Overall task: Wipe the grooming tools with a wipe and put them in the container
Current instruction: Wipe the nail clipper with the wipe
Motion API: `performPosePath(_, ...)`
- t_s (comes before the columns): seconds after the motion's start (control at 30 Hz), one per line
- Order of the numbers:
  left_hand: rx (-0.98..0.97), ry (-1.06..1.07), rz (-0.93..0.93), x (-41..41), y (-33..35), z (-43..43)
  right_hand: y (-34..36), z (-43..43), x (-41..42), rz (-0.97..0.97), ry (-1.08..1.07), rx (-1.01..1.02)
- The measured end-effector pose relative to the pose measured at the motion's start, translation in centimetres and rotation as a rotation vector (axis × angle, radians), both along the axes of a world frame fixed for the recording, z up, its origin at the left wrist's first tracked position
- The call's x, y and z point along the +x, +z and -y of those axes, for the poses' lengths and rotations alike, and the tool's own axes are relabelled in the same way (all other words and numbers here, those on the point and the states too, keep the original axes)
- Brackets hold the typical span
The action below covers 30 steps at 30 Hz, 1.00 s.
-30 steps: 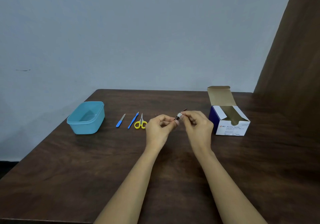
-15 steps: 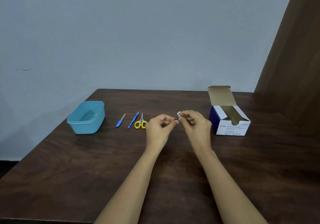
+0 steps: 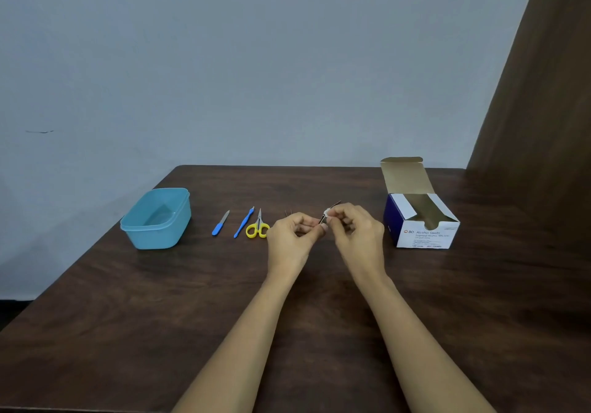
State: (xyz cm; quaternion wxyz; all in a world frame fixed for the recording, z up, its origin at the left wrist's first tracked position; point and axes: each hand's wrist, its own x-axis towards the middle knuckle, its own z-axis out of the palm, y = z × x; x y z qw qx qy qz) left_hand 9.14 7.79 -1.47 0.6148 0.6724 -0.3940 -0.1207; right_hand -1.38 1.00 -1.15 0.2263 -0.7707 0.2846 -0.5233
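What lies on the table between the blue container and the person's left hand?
In the head view, three tools: a blue-handled file, a thin blue tool, then yellow-handled scissors beside the left hand.

Tilted dark tool (image 3: 337,204) in a white wipe (image 3: 327,212); blue file (image 3: 220,223), blue stick (image 3: 243,222), yellow scissors (image 3: 257,227) flat beside teal container (image 3: 156,237).

On my remote feed, a dark wooden table (image 3: 128,332) fills the lower half of the frame and runs back to a plain, pale blue-grey wall (image 3: 256,60). A short dark mark (image 3: 40,131) shows on the wall at middle left. A brown panel (image 3: 543,124) rises along the right edge. Right of centre on the table stands an opened blue-and-white box (image 3: 422,236) labelled Alcohol Swabs, its cardboard lid flap (image 3: 404,175) tipped up and back.
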Motion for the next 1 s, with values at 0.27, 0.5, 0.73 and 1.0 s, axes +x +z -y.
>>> performPosePath(0.27, -0.091, -0.058, -0.273, -0.17, 0.20, -0.23, 0.27, -0.01, 0.06, -0.057, 0.058, 0.111)
performPosePath(0.5, -0.141, -0.188, -0.292, -0.33, 0.13, -0.18, 0.23, -0.25, -0.09, 0.038, 0.027, 0.105)
performPosePath(0.73, -0.139, -0.262, -0.400, -0.21, 0.17, -0.32, 0.11, 0.00, 0.09, 0.024, 0.071, 0.151)
performPosePath(1.0, -0.111, -0.297, -0.519, -0.37, 0.46, -0.41, 0.43, 0.14, -0.18, 0.067, 0.011, 0.184)
